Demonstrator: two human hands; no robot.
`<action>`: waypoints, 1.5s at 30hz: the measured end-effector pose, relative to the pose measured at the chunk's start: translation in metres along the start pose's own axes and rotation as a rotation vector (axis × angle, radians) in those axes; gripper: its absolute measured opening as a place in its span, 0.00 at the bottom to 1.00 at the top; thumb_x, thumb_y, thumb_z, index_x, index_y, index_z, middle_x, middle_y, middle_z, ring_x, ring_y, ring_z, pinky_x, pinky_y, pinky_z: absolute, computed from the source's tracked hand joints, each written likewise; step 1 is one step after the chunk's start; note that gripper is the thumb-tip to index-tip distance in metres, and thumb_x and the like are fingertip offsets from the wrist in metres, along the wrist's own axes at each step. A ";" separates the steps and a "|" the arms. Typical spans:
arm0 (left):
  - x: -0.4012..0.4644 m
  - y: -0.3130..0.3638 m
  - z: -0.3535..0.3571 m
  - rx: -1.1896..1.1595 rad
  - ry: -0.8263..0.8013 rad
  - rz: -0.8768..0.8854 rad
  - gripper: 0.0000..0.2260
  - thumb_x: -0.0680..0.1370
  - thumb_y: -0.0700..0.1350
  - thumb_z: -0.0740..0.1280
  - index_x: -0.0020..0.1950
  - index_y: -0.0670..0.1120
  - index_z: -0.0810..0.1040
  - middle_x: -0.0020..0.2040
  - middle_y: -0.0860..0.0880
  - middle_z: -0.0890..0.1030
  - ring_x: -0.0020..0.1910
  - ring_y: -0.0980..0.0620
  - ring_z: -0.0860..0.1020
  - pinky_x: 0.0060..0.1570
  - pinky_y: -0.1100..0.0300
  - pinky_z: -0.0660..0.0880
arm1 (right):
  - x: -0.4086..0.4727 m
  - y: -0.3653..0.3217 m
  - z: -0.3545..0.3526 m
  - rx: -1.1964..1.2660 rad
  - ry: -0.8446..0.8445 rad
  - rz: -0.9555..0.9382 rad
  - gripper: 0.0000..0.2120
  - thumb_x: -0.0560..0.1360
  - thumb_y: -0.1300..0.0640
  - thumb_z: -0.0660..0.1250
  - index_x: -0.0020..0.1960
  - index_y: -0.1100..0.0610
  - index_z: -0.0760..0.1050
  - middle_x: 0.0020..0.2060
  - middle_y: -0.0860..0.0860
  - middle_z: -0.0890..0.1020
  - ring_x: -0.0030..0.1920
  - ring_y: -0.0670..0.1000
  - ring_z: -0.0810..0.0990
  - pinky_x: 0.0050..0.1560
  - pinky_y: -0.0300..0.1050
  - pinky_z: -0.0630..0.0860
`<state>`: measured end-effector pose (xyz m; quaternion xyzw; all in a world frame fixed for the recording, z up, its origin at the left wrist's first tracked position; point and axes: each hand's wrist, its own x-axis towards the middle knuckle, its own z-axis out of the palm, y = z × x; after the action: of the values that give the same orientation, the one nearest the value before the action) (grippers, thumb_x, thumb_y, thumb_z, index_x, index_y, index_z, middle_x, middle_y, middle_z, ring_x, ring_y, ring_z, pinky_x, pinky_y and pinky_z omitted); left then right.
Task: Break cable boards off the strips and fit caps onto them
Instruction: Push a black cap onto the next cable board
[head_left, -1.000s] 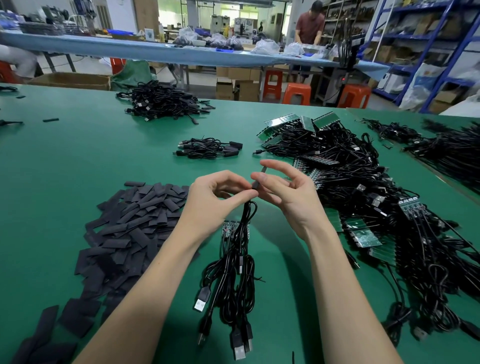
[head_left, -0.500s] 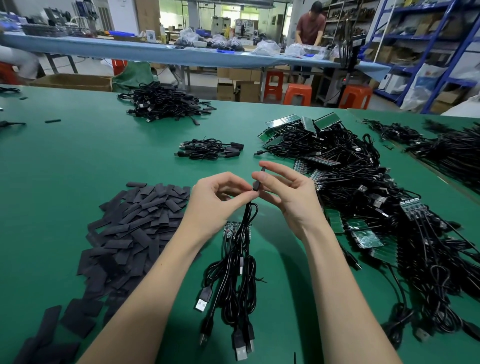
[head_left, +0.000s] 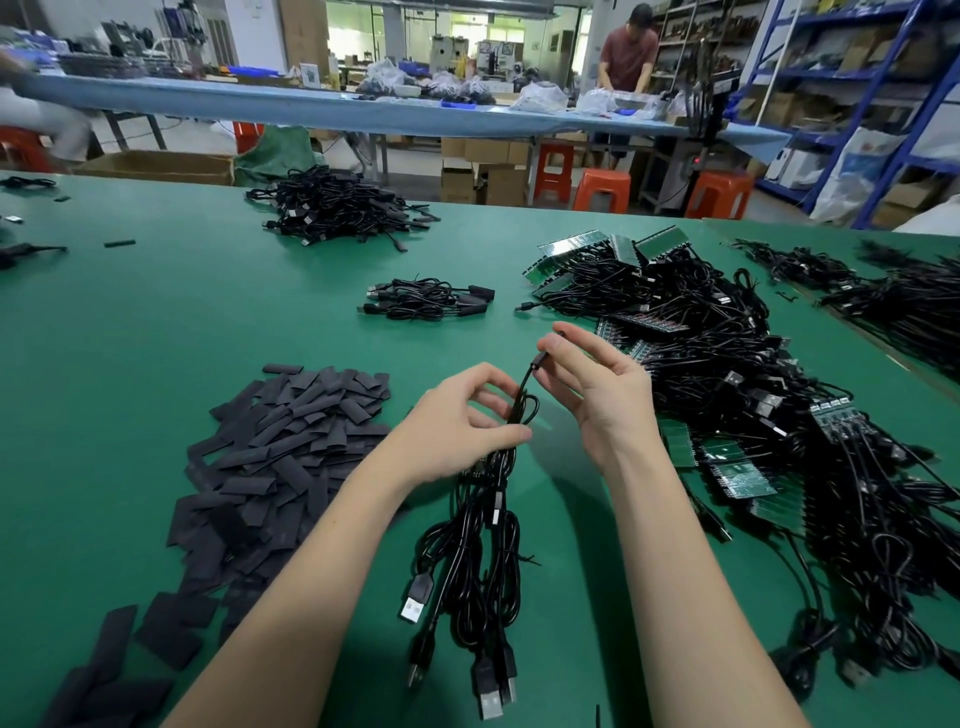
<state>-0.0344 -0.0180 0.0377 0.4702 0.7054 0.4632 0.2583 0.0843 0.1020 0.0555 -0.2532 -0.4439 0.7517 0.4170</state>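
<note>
Hands over the green desk (head_left: 130, 364), capping a cable end.

Left of the bundle (head_left: 483, 525): a heap of black caps (head_left: 270, 457) lying flat on the desk. Above the bundle, left hand (head_left: 457, 423) curled, thumb and fingers pinching the cords near their top, USB plugs hanging toward the near edge. Just right of it, right hand (head_left: 597, 387) with thumb and forefinger pinching a small black cap (head_left: 540, 359) at the tip of one cord, the other fingers loosely spread. Behind the bundle: a small coil of cables (head_left: 426, 301), and farther back a larger pile (head_left: 337, 208). Right of the bundle: a big tangle of cables with green board strips (head_left: 737, 475) among them, some strips propped at its far end.
</note>
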 end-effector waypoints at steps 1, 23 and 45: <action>-0.001 0.001 -0.001 -0.040 0.006 -0.012 0.14 0.73 0.46 0.78 0.53 0.55 0.77 0.49 0.52 0.83 0.42 0.53 0.85 0.53 0.52 0.80 | 0.001 0.001 0.000 0.034 0.028 -0.001 0.11 0.73 0.68 0.75 0.55 0.63 0.83 0.43 0.56 0.85 0.41 0.52 0.84 0.43 0.40 0.82; 0.107 -0.005 -0.075 0.467 0.356 -0.063 0.07 0.74 0.40 0.74 0.49 0.48 0.84 0.49 0.47 0.84 0.52 0.49 0.80 0.55 0.58 0.76 | 0.006 0.041 0.006 -0.492 0.081 0.121 0.05 0.77 0.55 0.72 0.52 0.54 0.83 0.44 0.49 0.85 0.42 0.47 0.81 0.46 0.39 0.78; 0.099 -0.029 -0.038 0.515 0.329 -0.175 0.06 0.78 0.50 0.67 0.48 0.49 0.78 0.53 0.48 0.81 0.56 0.47 0.77 0.57 0.55 0.75 | 0.002 0.034 0.006 -0.771 -0.073 0.067 0.04 0.74 0.56 0.72 0.42 0.54 0.84 0.41 0.53 0.87 0.37 0.48 0.81 0.57 0.55 0.81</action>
<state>-0.1192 0.0522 0.0359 0.3763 0.8696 0.3152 0.0524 0.0650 0.0924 0.0282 -0.3787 -0.6998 0.5515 0.2502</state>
